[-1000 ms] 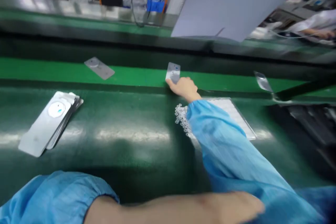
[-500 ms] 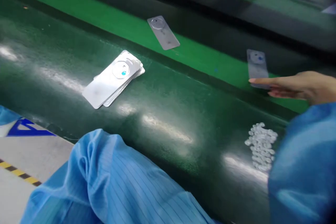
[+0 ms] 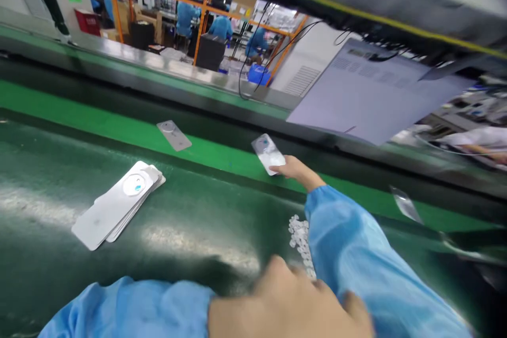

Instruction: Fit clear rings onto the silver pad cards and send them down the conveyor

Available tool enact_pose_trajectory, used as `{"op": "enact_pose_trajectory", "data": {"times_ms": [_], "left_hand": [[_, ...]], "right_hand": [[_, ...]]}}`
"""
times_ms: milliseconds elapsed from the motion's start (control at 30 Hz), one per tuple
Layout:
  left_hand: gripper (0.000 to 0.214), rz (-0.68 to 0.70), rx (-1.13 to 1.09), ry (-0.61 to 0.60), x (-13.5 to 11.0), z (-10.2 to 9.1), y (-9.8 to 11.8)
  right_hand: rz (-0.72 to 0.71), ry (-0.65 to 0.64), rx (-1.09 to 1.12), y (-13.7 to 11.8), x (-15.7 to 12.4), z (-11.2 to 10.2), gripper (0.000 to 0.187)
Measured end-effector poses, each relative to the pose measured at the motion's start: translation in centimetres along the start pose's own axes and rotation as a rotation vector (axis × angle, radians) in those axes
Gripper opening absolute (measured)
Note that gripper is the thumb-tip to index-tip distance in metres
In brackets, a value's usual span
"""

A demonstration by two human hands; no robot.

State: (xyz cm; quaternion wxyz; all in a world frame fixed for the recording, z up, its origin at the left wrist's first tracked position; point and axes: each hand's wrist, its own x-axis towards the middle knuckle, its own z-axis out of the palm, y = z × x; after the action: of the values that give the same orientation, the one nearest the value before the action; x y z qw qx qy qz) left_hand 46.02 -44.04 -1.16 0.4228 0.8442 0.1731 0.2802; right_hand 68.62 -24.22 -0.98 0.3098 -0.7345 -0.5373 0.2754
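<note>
My right hand (image 3: 295,169) reaches over the bright green strip. Its fingers pinch the near edge of a flat, pale rectangular panel (image 3: 266,149) with a round area and a blue spot. Low in the foreground, my left hand (image 3: 293,303) is smeared by motion, so its fingers cannot be read. Just beyond it, a pile of small clear pieces (image 3: 299,235) lies partly hidden behind my right sleeve. A stack of similar panels (image 3: 114,208) rests on the dark green surface at left; the top one carries a round window with a blue mark.
On the green strip (image 3: 222,157) lie another panel (image 3: 174,135) at left and a shiny clear one (image 3: 406,204) at right. A hanging sheet (image 3: 368,95) and cables are above the far rail. Several people in blue sit beyond the orange frame (image 3: 204,8).
The view has tilted up and turned right. My left hand has come into sight at the bottom. My right hand now grips the panel that its fingers overlapped before.
</note>
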Motion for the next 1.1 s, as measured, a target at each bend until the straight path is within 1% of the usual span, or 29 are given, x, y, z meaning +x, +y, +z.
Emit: {"op": "enact_pose_trajectory", "data": {"times_ms": [33,100,133,167,200,233,267,300,333,367,400,433,467,567,633,700,800,900,1000,1067,1100], "left_hand": [[0.019,-0.034,0.054,0.028,0.4,-1.9,-0.5],[0.021,-0.115,0.118,0.108,1.2,-5.8,-1.8],[0.026,-0.163,0.107,0.223,1.5,-7.5,-2.6],[0.033,-0.19,0.074,0.37,1.7,-8.8,-3.3],[0.046,-0.205,0.018,0.504,1.8,-9.6,-4.1],[0.061,-0.227,-0.071,0.613,1.6,-9.9,-4.9],[0.076,-0.259,-0.192,0.676,1.3,-9.8,-5.7],[0.085,-0.308,-0.348,0.686,0.8,-9.4,-6.3],[0.087,-0.372,-0.523,0.658,0.2,-8.9,-6.9],[0.084,-0.434,-0.693,0.616,-0.5,-8.3,-7.3],[0.077,-0.486,-0.835,0.577,-1.2,-7.8,-7.7],[0.07,-0.524,-0.937,0.544,-1.8,-7.4,-7.9],[0.063,-0.552,-0.995,0.524,-2.4,-7.1,-8.2],[0.052,-0.619,-1.006,0.459,-3.5,-6.9,-8.7],[0.048,-0.649,-0.968,0.407,-3.7,-6.8,-9.0],[0.047,-0.659,-0.927,0.367,-3.7,-6.6,-9.3],[0.047,-0.664,-0.873,0.307,-3.6,-6.2,-9.6],[0.047,-0.671,-0.814,0.266,-3.6,-6.0,-9.7],[0.049,-0.661,-0.795,0.286,-3.6,-6.0,-9.6],[0.056,-0.656,-0.844,0.322,-3.5,-5.9,-9.3],[0.059,-0.654,-0.88,0.332,-3.5,-5.9,-9.1]], "right_hand": [[-0.006,-0.023,0.043,-0.4,-0.9,0.2,0.03],[-0.048,-0.061,0.153,-1.1,-3.9,0.9,0.033],[-0.075,-0.076,0.207,-1.3,-5.9,1.4,0.037],[-0.106,-0.097,0.271,-1.3,-8.3,2.1,0.042],[-0.136,-0.133,0.339,-1.2,-10.8,2.9,0.047],[-0.162,-0.194,0.413,-1.1,-13.3,3.7,0.05],[-0.185,-0.29,0.495,-0.9,-15.7,4.5,0.05],[-0.197,-0.404,0.549,-0.6,-17.9,5.2,0.047],[-0.206,-0.53,0.582,-0.3,-19.6,5.7,0.044],[-0.209,-0.64,0.589,0.0,-20.9,6.0,0.04],[-0.208,-0.707,0.589,0.4,-21.6,6.1,0.039],[-0.207,-0.721,0.619,0.9,-21.9,6.1,0.039],[-0.196,-0.691,0.689,1.5,-21.9,5.9,0.041],[-0.113,-0.451,1.038,3.2,-20.9,5.1,0.044],[-0.057,-0.37,1.171,4.1,-20.6,4.7,0.045],[-0.028,-0.344,1.188,4.4,-20.6,4.5,0.043],[-0.006,-0.31,1.173,4.3,-20.9,4.5,0.04],[0.008,-0.321,1.198,4.0,-21.1,4.5,0.043],[-0.029,-0.311,1.216,3.9,-21.1,4.6,0.049],[-0.047,-0.311,1.165,4.1,-21.3,4.6,0.048],[-0.045,-0.331,1.123,4.2,-21.3,4.7,0.045]]}}
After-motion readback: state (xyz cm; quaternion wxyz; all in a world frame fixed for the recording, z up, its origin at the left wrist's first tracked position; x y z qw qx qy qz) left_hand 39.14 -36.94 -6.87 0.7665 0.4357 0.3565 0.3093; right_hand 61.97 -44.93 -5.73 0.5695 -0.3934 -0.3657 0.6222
